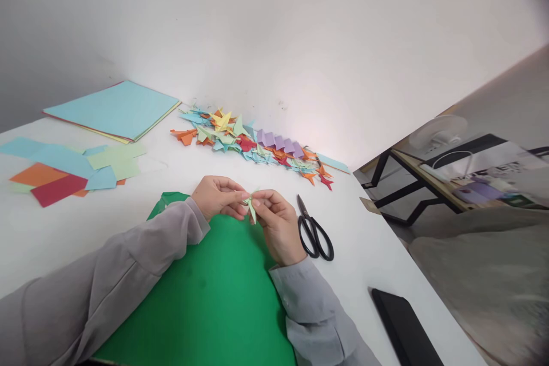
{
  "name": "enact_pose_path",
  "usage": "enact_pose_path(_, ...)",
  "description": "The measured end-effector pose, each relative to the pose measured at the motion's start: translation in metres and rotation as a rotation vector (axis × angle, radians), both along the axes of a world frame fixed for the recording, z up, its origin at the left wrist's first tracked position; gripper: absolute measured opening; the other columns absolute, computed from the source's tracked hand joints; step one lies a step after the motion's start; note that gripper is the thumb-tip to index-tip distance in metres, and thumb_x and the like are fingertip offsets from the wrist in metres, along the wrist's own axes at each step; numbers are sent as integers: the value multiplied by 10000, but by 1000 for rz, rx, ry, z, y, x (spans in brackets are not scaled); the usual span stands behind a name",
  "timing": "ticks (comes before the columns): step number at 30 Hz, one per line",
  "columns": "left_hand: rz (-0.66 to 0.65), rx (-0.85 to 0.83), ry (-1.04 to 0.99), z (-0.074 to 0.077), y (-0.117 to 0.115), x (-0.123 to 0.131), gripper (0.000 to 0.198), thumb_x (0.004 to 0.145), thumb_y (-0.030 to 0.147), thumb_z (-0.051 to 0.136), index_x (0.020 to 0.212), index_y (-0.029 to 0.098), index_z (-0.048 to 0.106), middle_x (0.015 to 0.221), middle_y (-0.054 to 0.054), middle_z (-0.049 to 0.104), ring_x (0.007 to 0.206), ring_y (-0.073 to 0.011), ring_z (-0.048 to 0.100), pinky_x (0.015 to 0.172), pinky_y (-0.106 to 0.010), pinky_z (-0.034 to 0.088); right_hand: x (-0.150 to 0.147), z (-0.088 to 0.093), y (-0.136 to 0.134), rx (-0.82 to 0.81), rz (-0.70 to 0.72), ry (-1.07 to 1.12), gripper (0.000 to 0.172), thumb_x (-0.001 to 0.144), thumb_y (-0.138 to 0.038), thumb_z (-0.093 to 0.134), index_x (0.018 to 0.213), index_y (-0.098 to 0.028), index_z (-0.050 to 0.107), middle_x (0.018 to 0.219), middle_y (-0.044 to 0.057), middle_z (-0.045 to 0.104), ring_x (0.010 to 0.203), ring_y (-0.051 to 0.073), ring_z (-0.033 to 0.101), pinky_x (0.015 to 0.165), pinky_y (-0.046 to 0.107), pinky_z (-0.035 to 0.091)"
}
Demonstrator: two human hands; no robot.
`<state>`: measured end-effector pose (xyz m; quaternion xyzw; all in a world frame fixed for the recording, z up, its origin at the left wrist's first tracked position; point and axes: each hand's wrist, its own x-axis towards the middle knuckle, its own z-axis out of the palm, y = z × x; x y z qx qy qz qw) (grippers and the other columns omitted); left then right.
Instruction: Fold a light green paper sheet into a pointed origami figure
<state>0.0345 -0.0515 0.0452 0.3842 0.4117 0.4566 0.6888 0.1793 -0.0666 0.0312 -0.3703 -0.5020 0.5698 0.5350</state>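
Between my two hands is a small light green folded paper piece [252, 210], with a pointed end hanging downward. My left hand [222, 197] pinches it from the left with thumb and forefinger. From the other side, my right hand [279, 224] grips it with closed fingertips, which cover part of the folds. Both hands are above the far end of a green sheet [206, 297]. Black-handled scissors [315, 231] lie just right of my right hand, blades pointing away from me.
Along the wall runs a pile of colourful folded paper pieces [246, 140]. Loose paper squares [60, 186] overlap at the left, before a stack of large sheets [118, 106]. A black flat object [405, 326] lies near the white table's [343, 280] right edge.
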Motion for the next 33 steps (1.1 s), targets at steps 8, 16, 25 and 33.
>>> enact_pose_path(8, -163, -87, 20, 2, 1, -2, 306, 560, 340, 751, 548, 70, 608, 455, -30, 593, 351, -108, 542, 343, -212, 467, 2, 0, 0, 10, -35, -11, 107, 690, -235, 666, 753, -188, 593, 537, -53, 538, 461, 83, 469, 458, 218, 343)
enact_pose_path(16, -183, -113, 14, -1, 2, -7, 274, 492, 282, 790, 572, 68, 638, 509, -47, 638, 419, -123, 591, 412, -225, 510, 0, 2, -1, -22, 0, -98, 131, 697, -290, 660, 709, -176, 595, 566, -38, 583, 473, 86, 498, 471, 226, 386)
enact_pose_path(25, -170, -122, 57, 0, 5, -9, 190, 536, 199, 768, 572, 64, 641, 501, -60, 644, 423, -125, 594, 421, -222, 510, 2, 1, 0, -116, 68, -86, 153, 637, -259, 709, 724, -165, 624, 531, -20, 623, 454, 106, 535, 487, 250, 406)
enact_pose_path(33, -161, -122, 13, -2, 5, -9, 165, 539, 155, 765, 616, 66, 649, 525, -73, 663, 436, -135, 610, 426, -217, 518, 3, 3, 1, -137, 55, -51, 159, 614, -235, 721, 731, -159, 646, 546, -4, 653, 457, 111, 556, 492, 246, 404)
